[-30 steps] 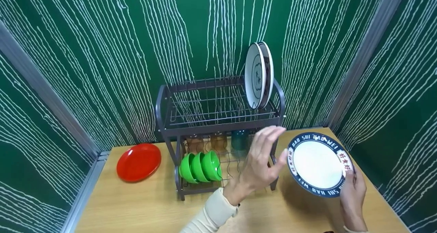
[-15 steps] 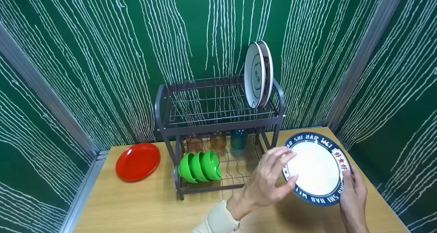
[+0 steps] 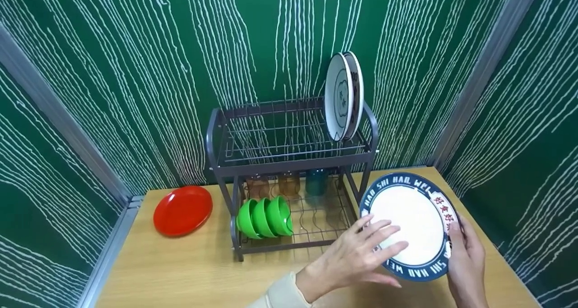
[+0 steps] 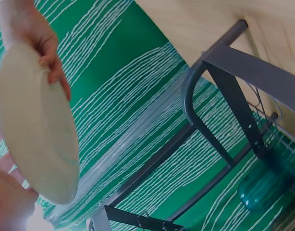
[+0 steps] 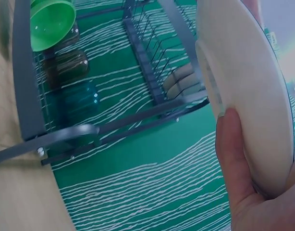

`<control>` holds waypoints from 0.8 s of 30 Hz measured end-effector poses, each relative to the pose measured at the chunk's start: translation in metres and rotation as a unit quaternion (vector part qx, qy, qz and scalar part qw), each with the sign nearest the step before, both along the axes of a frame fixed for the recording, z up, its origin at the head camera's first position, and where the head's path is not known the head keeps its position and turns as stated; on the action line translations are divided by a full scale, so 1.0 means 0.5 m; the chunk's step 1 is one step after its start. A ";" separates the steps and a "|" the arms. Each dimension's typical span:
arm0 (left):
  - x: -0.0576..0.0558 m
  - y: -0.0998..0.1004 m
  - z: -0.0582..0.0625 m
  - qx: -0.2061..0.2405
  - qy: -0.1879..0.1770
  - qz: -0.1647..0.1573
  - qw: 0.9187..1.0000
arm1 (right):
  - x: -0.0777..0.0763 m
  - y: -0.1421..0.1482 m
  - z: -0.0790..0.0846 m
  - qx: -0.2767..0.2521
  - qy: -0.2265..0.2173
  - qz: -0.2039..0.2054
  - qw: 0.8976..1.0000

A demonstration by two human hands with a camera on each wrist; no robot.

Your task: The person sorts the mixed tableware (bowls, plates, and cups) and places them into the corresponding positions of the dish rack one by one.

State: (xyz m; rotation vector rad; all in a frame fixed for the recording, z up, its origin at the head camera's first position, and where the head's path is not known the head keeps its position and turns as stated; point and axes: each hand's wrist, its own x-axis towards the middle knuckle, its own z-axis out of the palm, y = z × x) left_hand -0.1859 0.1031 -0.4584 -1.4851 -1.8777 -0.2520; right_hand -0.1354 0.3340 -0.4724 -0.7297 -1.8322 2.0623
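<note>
A white plate (image 3: 408, 222) with a dark blue lettered rim is held tilted above the table's right side. My right hand (image 3: 467, 256) grips its right edge, thumb on the rim and fingers behind. My left hand (image 3: 356, 258) reaches over the plate's left side, its fingers spread and fairly straight, overlapping the white face in the head view. The pale underside of the plate (image 4: 39, 125) shows in the left wrist view, with the right hand (image 4: 32, 33) at its upper end. In the right wrist view, right-hand fingers (image 5: 231, 154) press against that underside.
A dark two-tier dish rack (image 3: 289, 163) stands mid-table. Two plates (image 3: 343, 98) stand upright on its top right. Below are several green bowls (image 3: 264, 218) and tinted glasses, including a blue one (image 3: 317, 182). A red plate (image 3: 183, 211) lies left.
My left hand has moved right and down from beside the rack onto the plate's left side. The plate has shifted left and turned slightly in my right hand.
</note>
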 end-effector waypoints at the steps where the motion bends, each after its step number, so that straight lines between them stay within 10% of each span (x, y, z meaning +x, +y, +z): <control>1: 0.002 -0.003 -0.002 -0.010 -0.003 0.003 1.000 | 0.002 -0.002 0.003 0.001 0.005 0.003 1.000; 13: 0.011 -0.027 -0.011 -0.044 0.044 0.022 0.998 | 0.014 -0.018 0.027 0.040 0.006 0.017 0.999; 24: 0.014 -0.044 0.017 0.025 0.132 0.004 0.991 | 0.029 -0.031 0.065 -0.017 0.051 0.019 0.998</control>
